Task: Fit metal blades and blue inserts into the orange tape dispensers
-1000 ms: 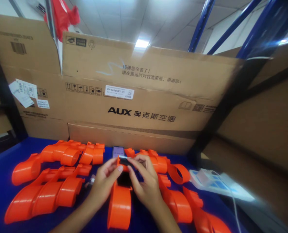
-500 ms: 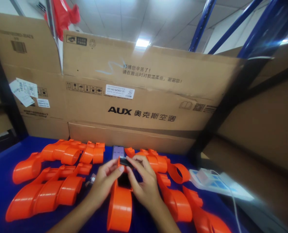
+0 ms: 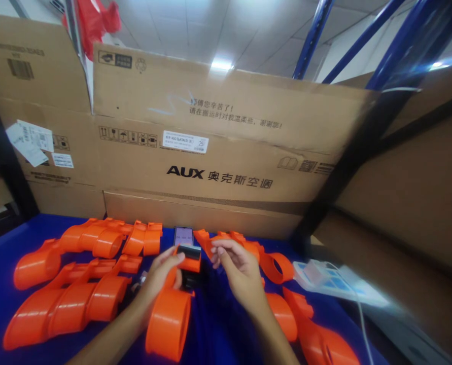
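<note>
My left hand [image 3: 159,271] is closed round the upper part of an orange plastic tape dispenser [image 3: 167,324], whose wide ring hangs toward me. A black strip with a pale toothed edge [image 3: 189,252] sits across the dispenser's head, at my left fingertips. To its right, my right hand [image 3: 238,266] is apart from the dispenser, fingers loosely bent, with nothing visible in them. Behind the dispenser's head lies something black [image 3: 193,280], partly hidden. A phone [image 3: 183,236] with a lit screen stands just beyond the hands.
Several orange dispensers lie in rows on the blue cloth [image 3: 214,324], left [image 3: 69,309] and right [image 3: 279,267]. A white power strip [image 3: 340,284] with a cable is at the right. The cardboard wall [image 3: 218,203] closes off the back, beside a dark rack post [image 3: 324,192].
My right hand has let go of the dispenser's head and moved right. My left hand has tilted the dispenser, its ring swinging left, and the black strip now faces me.
</note>
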